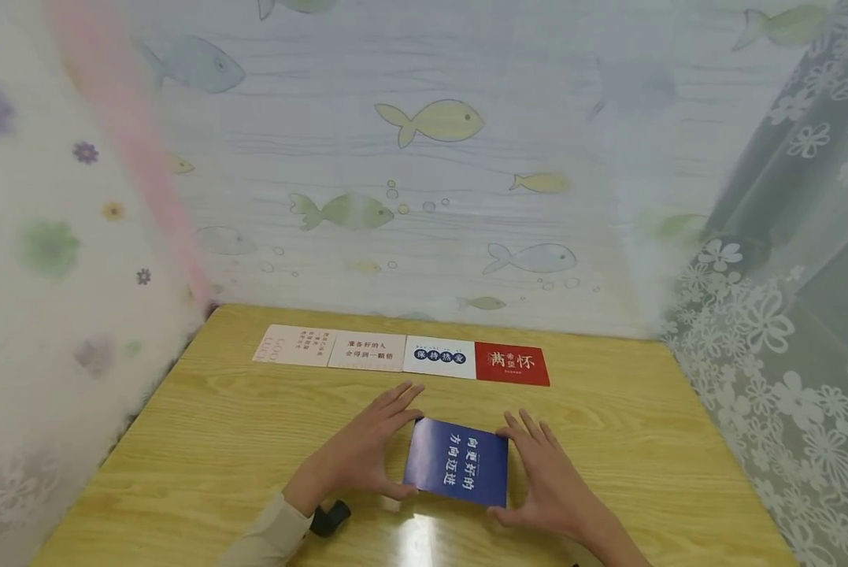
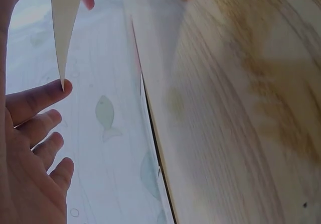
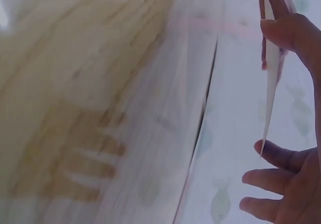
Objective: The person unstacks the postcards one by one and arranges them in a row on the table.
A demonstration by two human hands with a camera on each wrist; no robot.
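Observation:
A blue card (image 1: pixel 434 465) with white Chinese characters is held up off the table between both hands, its writing turned sideways. My left hand (image 1: pixel 360 453) grips the left edge, thumb at the near corner and index finger at the far one. On the opposite edge my right hand (image 1: pixel 547 484) holds it the same way, the other fingers spread. Both wrist views catch the card edge-on, as a thin pale sliver (image 2: pixel 65 33) in the left and a narrow strip (image 3: pixel 272 78) in the right, above the tabletop.
Behind the hands, cards lie side by side in a row: a pinkish card (image 1: pixel 292 344), another pale card (image 1: pixel 367 351), a white-and-blue card (image 1: pixel 439 368) and a red card (image 1: pixel 512 374). A fish-patterned curtain (image 1: pixel 431 276) borders the wooden table (image 1: pixel 608 417). A black object (image 1: pixel 330 518) is by the left wrist.

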